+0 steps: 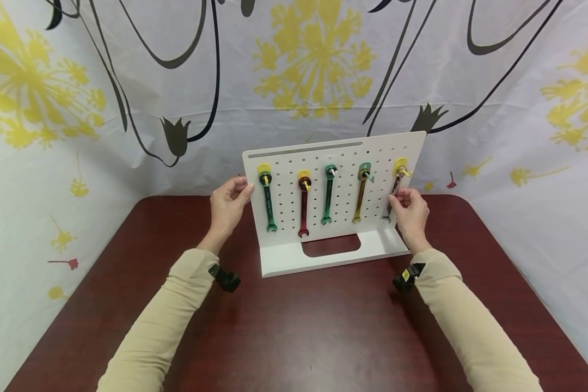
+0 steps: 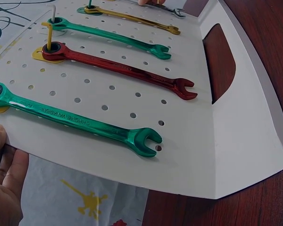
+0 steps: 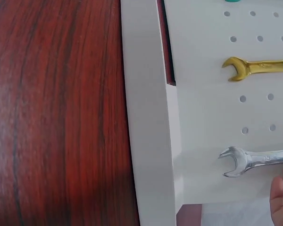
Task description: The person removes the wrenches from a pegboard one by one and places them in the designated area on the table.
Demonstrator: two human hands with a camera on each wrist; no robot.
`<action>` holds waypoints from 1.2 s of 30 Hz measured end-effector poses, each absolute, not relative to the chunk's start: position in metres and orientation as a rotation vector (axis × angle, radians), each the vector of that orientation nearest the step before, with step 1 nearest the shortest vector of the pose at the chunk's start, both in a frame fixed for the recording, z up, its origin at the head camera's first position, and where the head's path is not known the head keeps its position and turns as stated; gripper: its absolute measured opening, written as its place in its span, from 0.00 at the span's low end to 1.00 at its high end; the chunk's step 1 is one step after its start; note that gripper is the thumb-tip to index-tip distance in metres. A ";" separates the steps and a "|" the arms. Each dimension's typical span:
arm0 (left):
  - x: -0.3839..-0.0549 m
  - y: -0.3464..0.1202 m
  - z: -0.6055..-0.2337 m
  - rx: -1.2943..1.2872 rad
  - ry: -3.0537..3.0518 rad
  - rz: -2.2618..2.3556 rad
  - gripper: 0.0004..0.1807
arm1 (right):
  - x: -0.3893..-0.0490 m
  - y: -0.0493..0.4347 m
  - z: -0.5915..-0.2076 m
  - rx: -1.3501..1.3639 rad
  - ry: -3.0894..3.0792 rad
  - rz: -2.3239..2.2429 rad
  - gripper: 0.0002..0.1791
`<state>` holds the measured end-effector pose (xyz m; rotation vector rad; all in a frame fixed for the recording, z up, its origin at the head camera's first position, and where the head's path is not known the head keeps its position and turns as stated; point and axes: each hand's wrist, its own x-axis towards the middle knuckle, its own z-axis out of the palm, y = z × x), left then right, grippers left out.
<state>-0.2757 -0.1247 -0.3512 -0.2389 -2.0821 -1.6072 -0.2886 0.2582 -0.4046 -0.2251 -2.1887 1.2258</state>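
A white pegboard stand [image 1: 286,204] stands upright on the table, slightly angled. My left hand [image 1: 227,209] pinches its left edge, thumb in front and fingers behind. At the right edge my right hand [image 1: 412,215] grips the board, its thumb overlapping the silver wrench [image 3: 262,159]. Five wrenches hang in a row by their ring ends from pegs: a green wrench [image 2: 80,120] at the left, then a red wrench [image 2: 127,70], another green wrench [image 1: 329,196], a gold wrench [image 1: 360,201] and the silver one. Their open jaws point down.
The stand's foot [image 1: 281,260] has a rounded cutout and rests on the dark red wooden table [image 1: 313,326]. Behind hangs a white cloth [image 1: 142,109] with yellow and grey flower prints. Each wrist carries a small black camera [image 1: 225,277].
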 end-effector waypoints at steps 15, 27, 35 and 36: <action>-0.276 -0.126 -0.352 -0.209 -2.142 -1.599 0.12 | -0.282 0.279 -0.401 -0.056 -2.187 1.547 0.09; -0.276 -0.126 -0.351 -0.231 -2.124 -1.620 0.11 | -0.268 0.290 -0.393 0.131 -2.169 1.681 0.10; -0.276 -0.125 -0.351 -0.222 -2.122 -1.630 0.11 | -0.265 0.301 -0.397 0.166 -2.268 1.620 0.09; -0.276 -0.125 -0.351 -0.220 -2.122 -1.632 0.11 | -0.264 0.302 -0.396 0.176 -2.266 1.641 0.07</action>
